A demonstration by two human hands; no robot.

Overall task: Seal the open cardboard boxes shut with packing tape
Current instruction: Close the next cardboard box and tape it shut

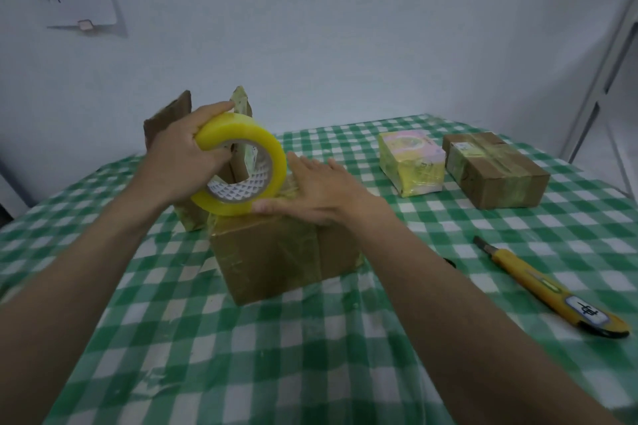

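A person stands at a worktop [345, 355] with a green and white checked cloth on it. The left hand [188, 152] grips a big roll of yellow packing tape [241, 162], with fingers curled over the top of the roll and through its hole. The roll stands on its edge on top of a brown cardboard box [276, 252] in the middle of the worktop. The right hand [321, 190] lies flat on top of this box, fingers straight and together, with the thumb touching the bottom of the roll. The box front looks shiny with tape on it. Just behind the roll is another brown box [169, 124] with its flaps standing up. Far to the right sit a small yellow and pink packet [411, 162] and, just beside it, a taped brown box [493, 169]. A yellow cutter knife [549, 286] lies on the worktop near the right arm.
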